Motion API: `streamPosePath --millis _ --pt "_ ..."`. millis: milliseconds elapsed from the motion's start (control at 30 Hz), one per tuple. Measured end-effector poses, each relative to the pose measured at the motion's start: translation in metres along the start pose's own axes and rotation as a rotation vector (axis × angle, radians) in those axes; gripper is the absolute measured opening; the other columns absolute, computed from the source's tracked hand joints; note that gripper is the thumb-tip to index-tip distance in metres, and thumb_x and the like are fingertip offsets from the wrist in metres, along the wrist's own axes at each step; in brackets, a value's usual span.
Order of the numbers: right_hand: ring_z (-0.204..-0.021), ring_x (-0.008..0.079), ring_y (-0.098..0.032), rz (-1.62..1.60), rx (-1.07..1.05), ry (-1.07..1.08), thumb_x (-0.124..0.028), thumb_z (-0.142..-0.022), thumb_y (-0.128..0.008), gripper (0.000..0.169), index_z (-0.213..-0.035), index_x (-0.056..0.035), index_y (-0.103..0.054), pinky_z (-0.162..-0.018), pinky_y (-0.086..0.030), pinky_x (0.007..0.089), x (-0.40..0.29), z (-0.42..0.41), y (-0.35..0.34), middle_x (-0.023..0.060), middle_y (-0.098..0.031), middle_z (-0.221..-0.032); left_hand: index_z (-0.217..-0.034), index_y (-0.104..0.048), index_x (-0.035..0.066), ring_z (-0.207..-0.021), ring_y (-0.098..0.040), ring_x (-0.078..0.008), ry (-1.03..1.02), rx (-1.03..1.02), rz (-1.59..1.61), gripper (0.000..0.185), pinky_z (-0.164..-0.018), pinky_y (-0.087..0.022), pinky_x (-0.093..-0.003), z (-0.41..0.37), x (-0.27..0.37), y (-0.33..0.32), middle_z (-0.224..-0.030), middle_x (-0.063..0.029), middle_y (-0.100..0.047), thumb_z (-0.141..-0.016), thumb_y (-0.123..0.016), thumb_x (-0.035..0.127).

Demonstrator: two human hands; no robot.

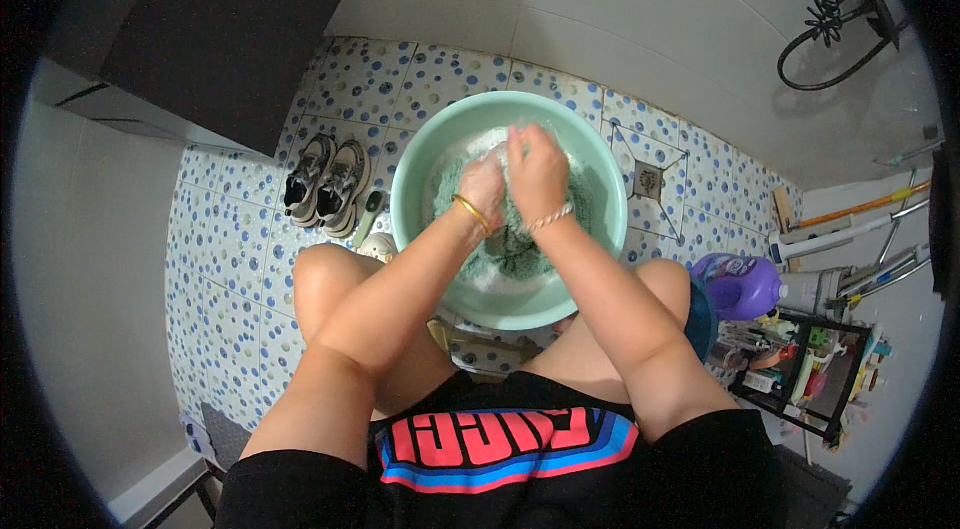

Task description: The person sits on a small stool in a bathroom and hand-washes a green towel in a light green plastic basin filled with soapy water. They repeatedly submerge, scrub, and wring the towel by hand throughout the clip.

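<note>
A light green plastic basin (508,317) stands on the floor between my knees. A soaked green fluffy textile (532,262) lies in its sudsy water. My left hand (484,187), with a gold bangle at the wrist, is closed on a bunched part of the textile. Close beside it, my right hand (540,167), wearing a pale twisted bracelet, has its fingers curled at the same bunch. Foam covers parts of the fingers, and slight blur hides what the fingertips touch.
Left of the basin are a pair of sneakers (341,187) and a green-handled brush (369,217). A floor drain (648,181) lies to the right. A purple detergent bottle (739,286) is near my right knee, beside a black rack (832,371) of bottles. A dark cabinet (232,26) juts out upper left.
</note>
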State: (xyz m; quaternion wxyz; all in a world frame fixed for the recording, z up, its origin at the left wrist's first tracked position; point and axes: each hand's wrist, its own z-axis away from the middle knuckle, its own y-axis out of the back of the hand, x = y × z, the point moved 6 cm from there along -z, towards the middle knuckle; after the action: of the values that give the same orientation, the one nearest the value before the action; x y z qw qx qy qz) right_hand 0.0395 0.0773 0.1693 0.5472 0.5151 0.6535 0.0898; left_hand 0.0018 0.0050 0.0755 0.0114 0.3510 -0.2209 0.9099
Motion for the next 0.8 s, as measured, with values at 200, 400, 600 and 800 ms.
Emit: streamPosePath --millis 200,400,600,800 --pt "-0.068 0.0362 -0.053 -0.182 -0.063 0.114 -0.009 -0.075 -0.054 0.009 -0.071 -0.0029 -0.049 -0.059 -0.044 0.0401 -0.014 0.006 0.002 0.0181 -0.052 -0.068 -0.091 -0.057 0.003 -0.071 -0.052 -0.0177 -0.020 -0.056 0.084 0.036 -0.063 -0.042 -0.0307 -0.007 0.002 -0.007 -0.084 -0.0077 -0.057 -0.086 -0.048 0.038" --pt "-0.063 0.0370 -0.052 -0.156 0.066 0.005 -0.010 -0.077 -0.054 0.013 -0.069 -0.0026 -0.047 -0.053 -0.041 0.0401 -0.014 -0.004 0.021 0.0169 -0.053 -0.067 -0.097 -0.056 0.005 -0.087 -0.054 -0.0159 -0.094 -0.158 0.003 0.031 -0.074 -0.043 -0.0298 -0.015 -0.011 -0.008 -0.093 -0.0056 -0.058 -0.088 -0.046 0.032" --pt "-0.064 0.0363 -0.054 -0.199 -0.043 -0.005 -0.012 -0.074 -0.055 0.010 -0.077 -0.0031 -0.052 -0.059 -0.043 0.0427 0.005 -0.001 0.011 0.0212 -0.055 -0.078 -0.092 -0.055 0.003 -0.086 -0.053 -0.0168 -0.189 -0.006 -0.321 0.037 -0.075 -0.042 -0.0313 0.003 0.004 -0.014 -0.088 -0.0054 -0.058 -0.090 -0.039 0.037" --pt "-0.067 0.0242 -0.056 -0.391 -0.174 -0.366 -0.024 -0.072 -0.065 0.028 -0.081 0.0018 -0.057 -0.064 -0.045 0.0325 0.091 -0.020 0.004 0.0157 -0.059 -0.075 -0.087 -0.054 0.003 -0.068 -0.052 -0.0098 -0.170 -0.368 -0.032 0.033 -0.064 -0.043 -0.0242 0.018 0.027 -0.032 -0.078 -0.0053 -0.056 -0.082 -0.057 0.036"
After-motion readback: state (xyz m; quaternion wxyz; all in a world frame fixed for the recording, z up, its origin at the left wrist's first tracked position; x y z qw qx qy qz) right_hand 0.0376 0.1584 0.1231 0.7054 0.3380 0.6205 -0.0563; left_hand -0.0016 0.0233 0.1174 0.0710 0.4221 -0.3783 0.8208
